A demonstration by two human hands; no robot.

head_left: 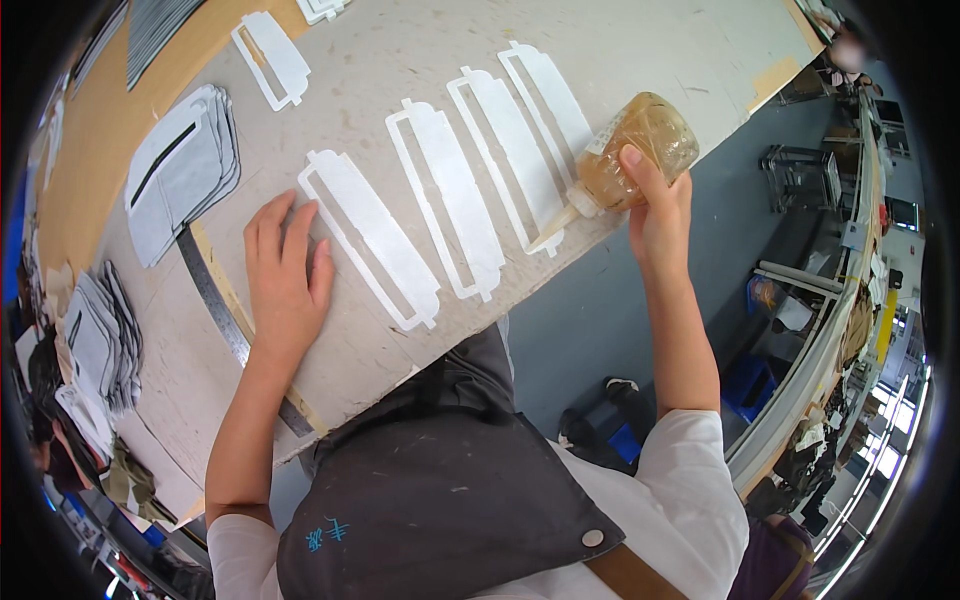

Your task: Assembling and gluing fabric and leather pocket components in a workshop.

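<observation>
My right hand (660,222) grips a clear glue bottle (640,140) of amber liquid, tilted with its nozzle down to the left. The nozzle tip meets the near end of a white slotted panel (512,140). Several such panels lie side by side, including one farther right (552,95), partly hidden by the bottle, and another to the left (452,190). My left hand (285,275) rests palm down on the table, fingers apart and empty. Its fingertips are beside the leftmost panel of the row (375,235).
Grey layered fabric pieces (185,165) are stacked at the left, with more (100,345) nearer. A metal ruler (215,300) lies left of my left hand. One smaller white panel (272,60) is at the far left. The worktable's edge (590,255) runs below the bottle.
</observation>
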